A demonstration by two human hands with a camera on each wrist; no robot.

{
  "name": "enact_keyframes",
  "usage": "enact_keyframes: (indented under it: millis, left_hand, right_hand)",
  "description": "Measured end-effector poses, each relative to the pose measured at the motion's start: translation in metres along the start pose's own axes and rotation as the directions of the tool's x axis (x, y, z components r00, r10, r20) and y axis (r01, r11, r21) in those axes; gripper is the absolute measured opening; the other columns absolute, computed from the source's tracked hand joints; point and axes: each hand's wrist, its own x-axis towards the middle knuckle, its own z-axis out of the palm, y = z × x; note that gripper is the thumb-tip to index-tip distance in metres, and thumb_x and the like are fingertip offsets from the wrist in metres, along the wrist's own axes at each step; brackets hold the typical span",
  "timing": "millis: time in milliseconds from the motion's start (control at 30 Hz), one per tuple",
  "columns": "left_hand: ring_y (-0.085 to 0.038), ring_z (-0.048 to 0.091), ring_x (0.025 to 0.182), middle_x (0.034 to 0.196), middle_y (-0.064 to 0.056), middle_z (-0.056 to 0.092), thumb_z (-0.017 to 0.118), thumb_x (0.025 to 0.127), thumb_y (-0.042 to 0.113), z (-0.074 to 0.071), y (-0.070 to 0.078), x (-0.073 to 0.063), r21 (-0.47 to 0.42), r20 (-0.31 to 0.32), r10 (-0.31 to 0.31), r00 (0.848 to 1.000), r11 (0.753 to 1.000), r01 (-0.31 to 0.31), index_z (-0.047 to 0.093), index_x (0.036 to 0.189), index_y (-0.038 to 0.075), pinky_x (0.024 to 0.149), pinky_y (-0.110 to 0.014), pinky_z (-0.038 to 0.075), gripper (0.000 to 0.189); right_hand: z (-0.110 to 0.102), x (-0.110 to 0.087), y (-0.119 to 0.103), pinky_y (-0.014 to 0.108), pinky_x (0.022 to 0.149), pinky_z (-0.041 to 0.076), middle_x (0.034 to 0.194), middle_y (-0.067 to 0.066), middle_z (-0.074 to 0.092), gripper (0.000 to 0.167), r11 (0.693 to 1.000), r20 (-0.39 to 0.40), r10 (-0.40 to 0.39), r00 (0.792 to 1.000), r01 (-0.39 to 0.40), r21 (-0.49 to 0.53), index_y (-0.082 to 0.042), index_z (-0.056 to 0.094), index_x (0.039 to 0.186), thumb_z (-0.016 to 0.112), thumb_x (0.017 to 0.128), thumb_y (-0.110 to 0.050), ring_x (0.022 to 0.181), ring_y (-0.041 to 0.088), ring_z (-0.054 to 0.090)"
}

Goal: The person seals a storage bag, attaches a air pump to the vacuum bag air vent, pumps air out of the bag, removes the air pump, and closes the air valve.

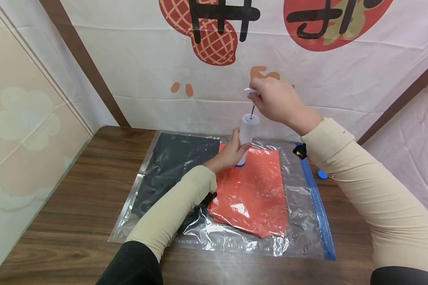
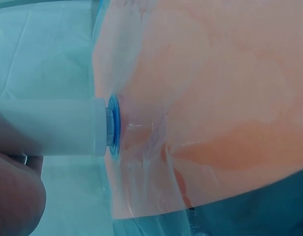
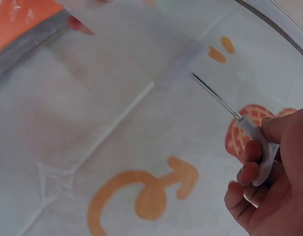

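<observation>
Left fingers point(image 1: 236, 136): curled round pump point(image 1: 248, 130), likely bracing it.
Right fingers point(image 3: 249, 173): clamped on handle point(image 3: 266, 153), presumably to work the rod point(image 3: 217, 97).
Pump: blue end point(image 2: 114, 127) against bag point(image 1: 303, 202), apparently for a seal.

Left hand point(image 1: 231, 152) and right hand point(image 1: 277, 99) are bare; cream sleeves point(image 1: 371, 194) wrinkle, the right cuff point(image 1: 329, 141) ribbed; black sleeves point(image 1: 135, 263) show further up; a black piece point(image 1: 299, 149) with yellow sits beside that cuff.

Wood-grain bench point(image 1: 75, 190) at six o'clock; white printed cloth point(image 1: 135, 59) with brown stripes point(image 1: 85, 59) at twelve; pale flowered hanging point(image 1: 28, 162) at nine.
</observation>
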Motion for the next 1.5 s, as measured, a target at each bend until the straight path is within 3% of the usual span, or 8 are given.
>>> enact_keyframes:
  millis: [333,700,933,1100,1300,1500]
  left_hand:
    - [-0.034,0.051,0.13,0.14,-0.021,0.044,0.05,0.109,0.028,-0.001,-0.001,0.0,0.021,0.0,0.026,1.0,0.999,-0.026,0.007,0.153,0.005,0.11,-0.05,0.041,0.065]
    - [-0.033,0.051,0.131,0.141,-0.02,0.043,0.049,0.109,0.029,-0.001,-0.001,0.001,0.006,0.009,0.023,1.0,1.0,-0.023,0.007,0.154,0.005,0.109,-0.049,0.042,0.066]
    - [-0.034,0.051,0.131,0.142,-0.02,0.044,0.049,0.109,0.027,0.0,-0.001,0.001,-0.001,0.0,0.002,1.0,1.0,-0.002,0.007,0.154,0.007,0.11,-0.051,0.041,0.066]
    - [-0.035,0.051,0.132,0.141,-0.021,0.044,0.05,0.109,0.028,0.0,-0.001,0.0,0.002,-0.007,-0.01,1.0,1.0,0.01,0.006,0.155,0.008,0.111,-0.053,0.04,0.067]
    - [-0.037,0.051,0.131,0.141,-0.022,0.044,0.05,0.109,0.026,0.001,-0.001,-0.001,0.006,-0.012,-0.001,1.0,1.0,0.002,0.008,0.155,0.007,0.111,-0.054,0.04,0.065]
    - [-0.037,0.05,0.132,0.142,-0.022,0.044,0.05,0.109,0.025,0.001,-0.002,0.0,0.007,-0.012,0.006,1.0,1.0,-0.006,0.008,0.154,0.007,0.111,-0.054,0.039,0.065]
  right_hand:
    - [0.024,-0.01,-0.003,0.041,0.063,0.051,0.082,0.01,0.063,0.011,1.0,0.09,0.011,0.996,-0.01,-0.006,-0.005,0.06,0.097,0.066,0.1,-0.015,0.071,0.027,0.062]
    - [0.034,-0.013,-0.002,0.041,0.063,0.052,0.082,0.01,0.063,0.009,1.0,0.094,0.012,0.995,-0.011,-0.013,-0.007,0.06,0.096,0.066,0.1,-0.014,0.073,0.027,0.062]
    - [0.017,-0.004,-0.001,0.046,0.062,0.049,0.084,0.012,0.064,0.008,1.0,0.001,0.005,1.0,-0.005,0.012,-0.005,0.062,0.099,0.064,0.1,-0.012,0.079,0.031,0.06]
    - [-0.004,0.005,-0.002,0.047,0.071,0.05,0.089,0.014,0.062,0.012,0.999,-0.072,0.022,0.997,-0.019,0.034,-0.002,0.062,0.104,0.059,0.103,-0.013,0.086,0.031,0.058]
    - [-0.027,0.012,-0.006,0.042,0.075,0.045,0.095,0.016,0.066,0.017,0.996,-0.145,0.038,0.989,-0.025,0.088,0.001,0.065,0.106,0.054,0.105,-0.012,0.087,0.031,0.055]
    - [-0.045,0.015,-0.006,0.042,0.08,0.044,0.1,0.019,0.064,0.021,0.998,-0.229,0.036,0.973,-0.024,0.057,0.003,0.063,0.108,0.052,0.107,-0.014,0.091,0.033,0.053]
